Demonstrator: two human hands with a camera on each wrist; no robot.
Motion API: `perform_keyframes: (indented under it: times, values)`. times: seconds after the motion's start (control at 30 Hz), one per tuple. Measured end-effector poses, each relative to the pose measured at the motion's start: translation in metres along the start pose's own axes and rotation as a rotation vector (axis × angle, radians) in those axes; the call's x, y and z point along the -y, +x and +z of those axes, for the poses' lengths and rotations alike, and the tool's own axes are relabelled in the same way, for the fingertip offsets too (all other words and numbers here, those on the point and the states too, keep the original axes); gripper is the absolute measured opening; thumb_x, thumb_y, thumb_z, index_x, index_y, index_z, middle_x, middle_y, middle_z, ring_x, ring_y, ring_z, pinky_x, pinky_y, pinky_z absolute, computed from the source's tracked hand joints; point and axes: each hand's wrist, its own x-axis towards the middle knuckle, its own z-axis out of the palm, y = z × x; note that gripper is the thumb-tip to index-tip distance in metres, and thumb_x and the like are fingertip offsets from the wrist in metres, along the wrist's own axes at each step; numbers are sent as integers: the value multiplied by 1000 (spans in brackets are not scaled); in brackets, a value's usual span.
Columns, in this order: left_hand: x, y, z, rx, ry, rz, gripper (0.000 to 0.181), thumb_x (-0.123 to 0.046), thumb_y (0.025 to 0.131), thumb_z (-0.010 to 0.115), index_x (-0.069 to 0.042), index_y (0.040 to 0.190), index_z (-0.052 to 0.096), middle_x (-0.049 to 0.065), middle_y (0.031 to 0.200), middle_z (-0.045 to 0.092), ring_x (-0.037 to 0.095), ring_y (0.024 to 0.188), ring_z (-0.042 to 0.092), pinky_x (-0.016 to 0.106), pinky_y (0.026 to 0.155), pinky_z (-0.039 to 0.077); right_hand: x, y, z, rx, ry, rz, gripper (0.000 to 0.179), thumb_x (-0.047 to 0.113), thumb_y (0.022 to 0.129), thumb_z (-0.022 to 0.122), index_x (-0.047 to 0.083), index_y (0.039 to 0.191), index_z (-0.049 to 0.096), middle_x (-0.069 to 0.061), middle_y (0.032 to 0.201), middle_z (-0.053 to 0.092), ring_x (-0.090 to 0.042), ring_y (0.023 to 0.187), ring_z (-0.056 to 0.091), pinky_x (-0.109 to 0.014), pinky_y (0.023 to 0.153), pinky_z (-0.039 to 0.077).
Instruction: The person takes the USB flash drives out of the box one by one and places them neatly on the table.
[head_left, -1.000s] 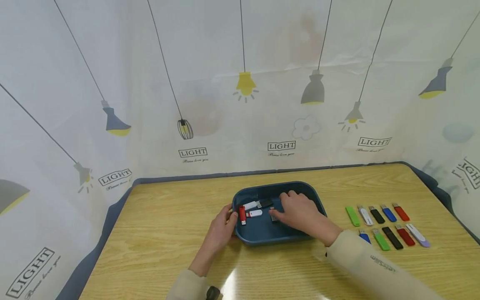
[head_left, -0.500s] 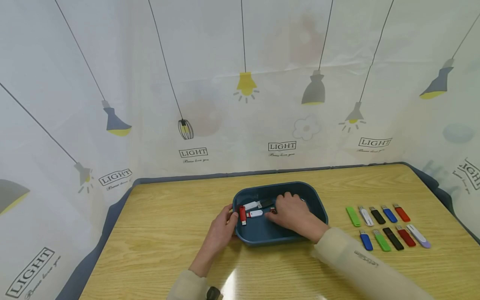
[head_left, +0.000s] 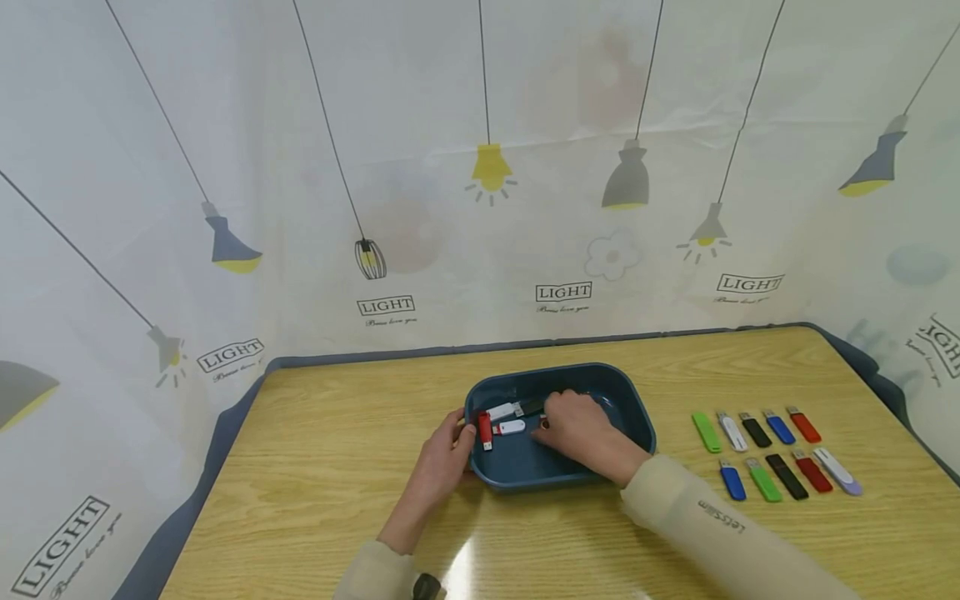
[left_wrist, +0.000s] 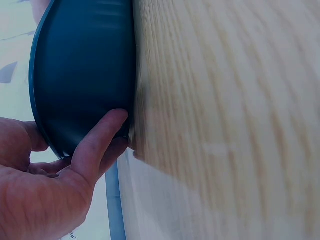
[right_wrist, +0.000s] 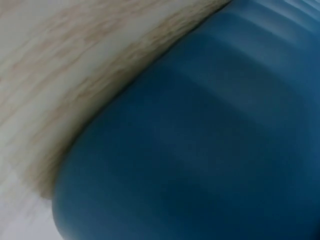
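On the table, a dark blue tray (head_left: 555, 481) holds several USB flash drives. My left hand (head_left: 438, 458) grips its left end; in the left wrist view its fingers spread along the outer wall (left_wrist: 85, 70) and wrap the rim. My right hand (head_left: 581, 432) reaches inside, fingers curled down, pinching a small dark flash drive (head_left: 544, 423) mostly hidden by the thumb and fingers. Left of it lie a red flash drive (head_left: 485, 430), a white one (head_left: 501, 411), a white-and-red one (head_left: 511, 427) and a black one (head_left: 532, 407). The right wrist view shows only the tray's outside (right_wrist: 190, 150).
Right of the tray, several flash drives lie in two rows, among them a green one (head_left: 706, 432), a blue one (head_left: 732, 481) and a white-and-purple one (head_left: 838, 472). A lamp-printed curtain (head_left: 450, 317) hangs behind the wooden table (head_left: 300, 483).
My right hand has moved left inside the tray, and its fingers have closed over the small dark flash drive, which showed more openly before. My left hand stays on the tray's end.
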Motion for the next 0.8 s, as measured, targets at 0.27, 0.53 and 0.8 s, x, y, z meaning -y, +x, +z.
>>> perform_keyframes:
  times: [0.27, 0.53, 0.8]
  values:
    - [0, 0, 0, -1, -9, -3, 45, -19, 111, 46, 3, 150, 46, 30, 143, 56, 42, 129, 57, 51, 94, 58, -1, 3, 2, 34, 56, 3, 28, 13, 95, 73, 8, 70, 62, -2, 60, 50, -16, 54, 49, -27, 51, 36]
    - [-1, 0, 0, -12, 12, -1, 45, -20, 111, 46, 3, 150, 47, 29, 143, 57, 42, 132, 56, 56, 105, 50, -2, 3, 1, 27, 71, -19, 29, 10, 96, 71, 8, 69, 60, -3, 61, 51, -17, 54, 49, -27, 51, 35]
    - [-1, -1, 0, -11, 14, -1, 46, -21, 111, 46, 4, 150, 46, 29, 144, 56, 42, 133, 54, 57, 107, 47, -6, -3, -8, -40, 94, -70, 38, 9, 95, 71, 11, 61, 55, 1, 57, 42, -14, 51, 42, -25, 48, 29]
